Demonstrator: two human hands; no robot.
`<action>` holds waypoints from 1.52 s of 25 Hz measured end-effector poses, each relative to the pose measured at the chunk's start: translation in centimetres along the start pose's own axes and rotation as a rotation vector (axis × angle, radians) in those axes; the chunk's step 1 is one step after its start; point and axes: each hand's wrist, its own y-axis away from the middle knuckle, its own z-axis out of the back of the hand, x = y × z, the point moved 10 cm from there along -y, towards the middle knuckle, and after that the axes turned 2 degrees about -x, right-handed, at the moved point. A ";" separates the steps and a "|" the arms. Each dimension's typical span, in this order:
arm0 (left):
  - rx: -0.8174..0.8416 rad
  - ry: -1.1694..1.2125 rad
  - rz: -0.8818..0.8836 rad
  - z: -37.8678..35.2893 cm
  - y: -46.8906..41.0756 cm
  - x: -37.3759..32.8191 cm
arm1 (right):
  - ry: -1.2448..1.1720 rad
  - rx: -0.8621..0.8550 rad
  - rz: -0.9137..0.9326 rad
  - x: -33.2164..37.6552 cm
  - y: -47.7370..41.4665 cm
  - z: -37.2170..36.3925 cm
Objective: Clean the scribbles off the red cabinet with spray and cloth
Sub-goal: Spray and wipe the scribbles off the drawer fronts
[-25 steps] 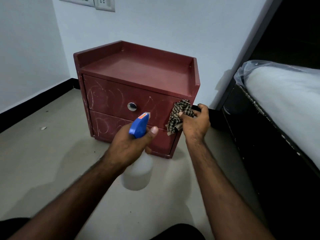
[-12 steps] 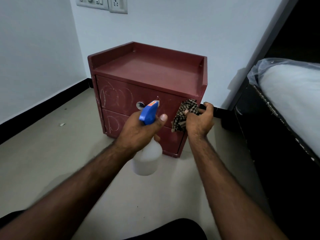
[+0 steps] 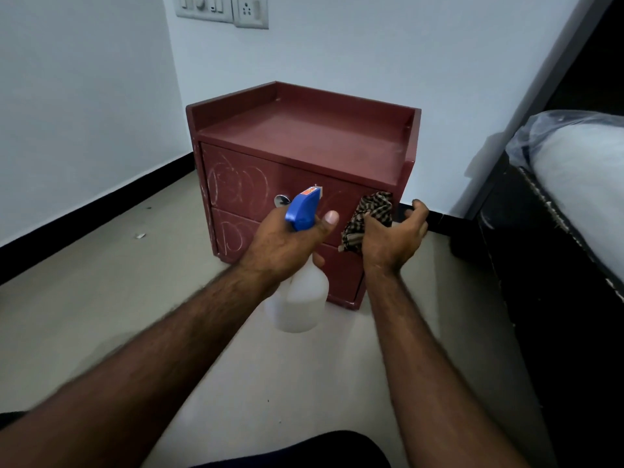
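Observation:
The red cabinet (image 3: pixel 304 136) stands on the floor against the wall, with two drawer fronts. White chalk scribbles (image 3: pixel 236 185) cover the left part of the upper drawer and run onto the lower one. My left hand (image 3: pixel 283 244) grips the neck of a translucent spray bottle (image 3: pixel 300 298) with a blue trigger head (image 3: pixel 304 207), its nozzle facing the drawer front beside the round metal knob (image 3: pixel 281 199). My right hand (image 3: pixel 391 239) holds a checked brown cloth (image 3: pixel 369 214) against the right end of the upper drawer.
A dark bed frame (image 3: pixel 526 251) with a plastic-wrapped mattress (image 3: pixel 584 170) stands close on the right. White walls with a black skirting meet behind the cabinet; a switch plate (image 3: pixel 221 8) hangs above. Pale floor (image 3: pixel 101 298) lies left of the cabinet, with a small scrap (image 3: pixel 139 235).
The view has shifted so the cabinet sits further right and closer. Both hands stay in front of the drawers, still holding the bottle and the cloth.

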 end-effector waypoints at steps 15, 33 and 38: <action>-0.196 0.150 0.058 -4.9 0.6 0.8 | -0.055 0.160 -0.088 -2.6 -2.3 -0.4; -0.218 0.090 0.001 -4.4 0.8 -1.2 | -0.051 0.151 -0.115 -2.7 -2.6 -0.4; -0.189 0.027 -0.002 -4.4 0.5 -0.2 | -0.051 0.154 -0.119 -3.0 -2.7 -0.5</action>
